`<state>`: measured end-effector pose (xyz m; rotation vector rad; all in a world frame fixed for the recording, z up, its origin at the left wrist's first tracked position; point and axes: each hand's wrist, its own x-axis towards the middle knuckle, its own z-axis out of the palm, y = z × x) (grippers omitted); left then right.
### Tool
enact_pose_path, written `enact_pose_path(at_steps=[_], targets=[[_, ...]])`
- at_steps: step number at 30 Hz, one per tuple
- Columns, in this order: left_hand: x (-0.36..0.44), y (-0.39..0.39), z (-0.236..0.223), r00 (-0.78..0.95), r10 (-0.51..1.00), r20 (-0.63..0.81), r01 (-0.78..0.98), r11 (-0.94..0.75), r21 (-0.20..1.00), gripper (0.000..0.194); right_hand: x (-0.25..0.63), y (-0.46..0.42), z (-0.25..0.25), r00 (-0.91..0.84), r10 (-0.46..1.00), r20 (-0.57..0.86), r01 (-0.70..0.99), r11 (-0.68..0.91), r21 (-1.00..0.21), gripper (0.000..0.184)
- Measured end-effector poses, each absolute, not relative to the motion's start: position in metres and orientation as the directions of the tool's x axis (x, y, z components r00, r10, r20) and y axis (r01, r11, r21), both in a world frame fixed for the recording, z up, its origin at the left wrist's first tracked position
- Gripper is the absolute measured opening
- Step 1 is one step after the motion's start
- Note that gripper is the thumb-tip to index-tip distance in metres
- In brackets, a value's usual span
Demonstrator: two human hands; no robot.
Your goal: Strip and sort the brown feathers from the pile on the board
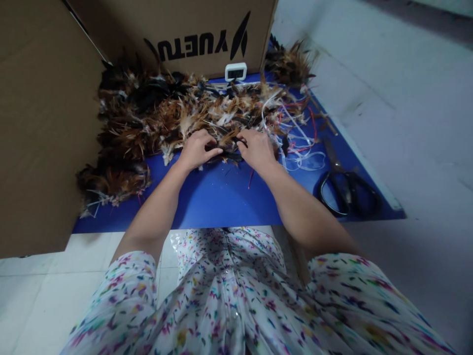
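A heap of brown, black and white feathers [166, 113] covers the back of a blue board [221, 197]. My left hand [197, 148] and my right hand [256, 148] rest side by side at the heap's front edge. Both are closed, pinching a small bunch of dark feathers [227, 154] that lies between them on the board. The fingertips are partly buried in the feathers.
Black scissors [349, 190] lie on the board to the right. White and red strings [299, 138] are tangled beside the heap. A small white timer [235, 72] stands against a cardboard box [192, 29] at the back. Another cardboard wall [37, 123] closes the left side.
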<state>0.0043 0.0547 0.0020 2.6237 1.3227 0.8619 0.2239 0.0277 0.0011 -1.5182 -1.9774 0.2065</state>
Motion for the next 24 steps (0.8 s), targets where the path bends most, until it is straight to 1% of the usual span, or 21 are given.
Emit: enact_pose_path(at_steps=[3, 5, 8, 10, 12, 14, 16, 17, 19, 20, 22, 24], targets=[[0.008, 0.053, 0.0, 0.487, 0.766, 0.419, 0.72, -0.624, 0.304, 0.014, 0.223, 0.027, 0.001, -0.146, 0.907, 0.394, 0.809, 0.339, -0.48, 0.027], [0.008, 0.054, 0.0, 0.468, 0.774, 0.427, 0.711, -0.617, 0.338, 0.009, 0.223, 0.028, 0.001, -0.147, 0.905, 0.399, 0.808, 0.342, -0.48, 0.026], [0.007, 0.057, -0.001, 0.399, 0.794, 0.459, 0.691, -0.589, 0.418, 0.008, 0.225, 0.029, 0.001, -0.145, 0.902, 0.407, 0.811, 0.344, -0.474, 0.026], [0.006, 0.06, -0.002, 0.329, 0.808, 0.488, 0.663, -0.566, 0.49, 0.007, 0.226, 0.029, 0.001, -0.14, 0.905, 0.401, 0.82, 0.333, -0.466, 0.028], [0.006, 0.061, -0.004, 0.265, 0.824, 0.501, 0.595, -0.549, 0.587, 0.011, 0.229, 0.028, 0.004, -0.125, 0.913, 0.389, 0.835, 0.308, -0.455, 0.028], [0.008, 0.062, -0.005, 0.225, 0.847, 0.482, 0.487, -0.526, 0.697, 0.02, 0.23, 0.025, 0.008, -0.109, 0.908, 0.404, 0.848, 0.297, -0.439, 0.026], [0.011, 0.06, -0.005, 0.224, 0.872, 0.435, 0.378, -0.489, 0.786, 0.03, 0.23, 0.022, 0.014, -0.097, 0.89, 0.445, 0.841, 0.313, -0.442, 0.021], [0.014, 0.058, -0.005, 0.233, 0.881, 0.413, 0.334, -0.471, 0.817, 0.034, 0.229, 0.02, 0.016, -0.095, 0.882, 0.461, 0.82, 0.332, -0.466, 0.019], [0.018, 0.054, -0.002, 0.259, 0.888, 0.381, 0.27, -0.445, 0.854, 0.041, 0.226, 0.019, 0.02, -0.096, 0.882, 0.462, 0.722, 0.381, -0.578, 0.014], [0.021, 0.051, 0.0, 0.275, 0.887, 0.371, 0.248, -0.439, 0.864, 0.043, 0.223, 0.019, 0.02, -0.101, 0.891, 0.444, 0.639, 0.4, -0.657, 0.014], [0.025, 0.046, 0.005, 0.303, 0.881, 0.362, 0.215, -0.433, 0.875, 0.047, 0.217, 0.019, 0.02, -0.123, 0.912, 0.391, 0.435, 0.403, -0.805, 0.02], [0.028, 0.041, 0.008, 0.336, 0.874, 0.351, 0.193, -0.429, 0.883, 0.05, 0.213, 0.02, 0.017, -0.139, 0.925, 0.354, 0.255, 0.378, -0.89, 0.025]])
